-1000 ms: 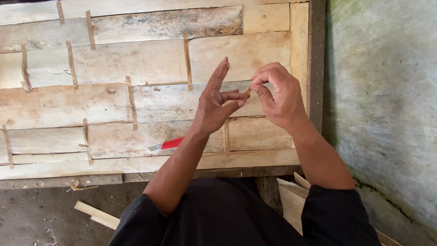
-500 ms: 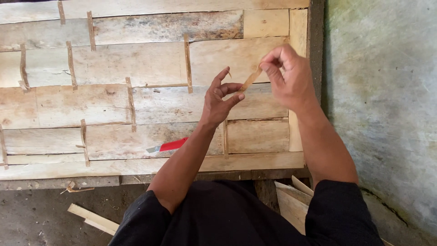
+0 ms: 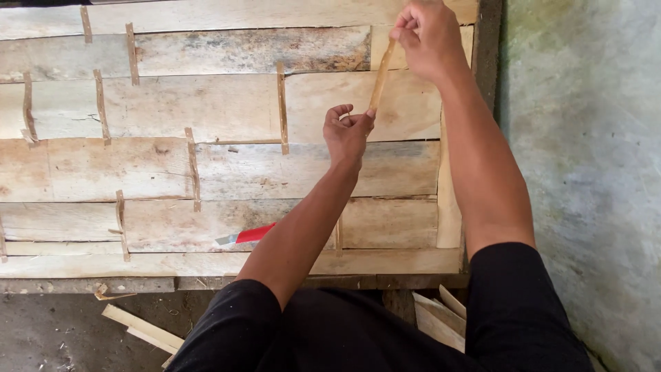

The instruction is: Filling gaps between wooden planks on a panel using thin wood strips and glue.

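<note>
Tape strip (image 3: 381,76), brownish and narrow, is stretched between both hands in the upper right of the frame, over the patchwork of thin veneer sheets (image 3: 206,110). Right hand (image 3: 425,33) is pinched shut on its top end near the top edge of the frame; left hand (image 3: 348,129) has its thumb and fingertips closed on the bottom end, other fingers loosely curled. So the strip is up in the air, taut and slightly slanted, not stuck down yet.

My read: this is the joining step, a fresh strip held ready over a seam. The next move looks like it calls for lining it up across a joint between two sheets and pressing it flat without wrinkles.

Other strips (image 3: 281,103) of the same kind already sit across seams all over the left and middle. A red-handled knife (image 3: 246,235) lies on the sheets at lower centre, partly behind the left forearm. Offcuts (image 3: 141,327) lie on the floor at lower left, more at lower right. No packages, labels or signs anywhere I can see. Grey wall (image 3: 585,172) on the right.
</note>
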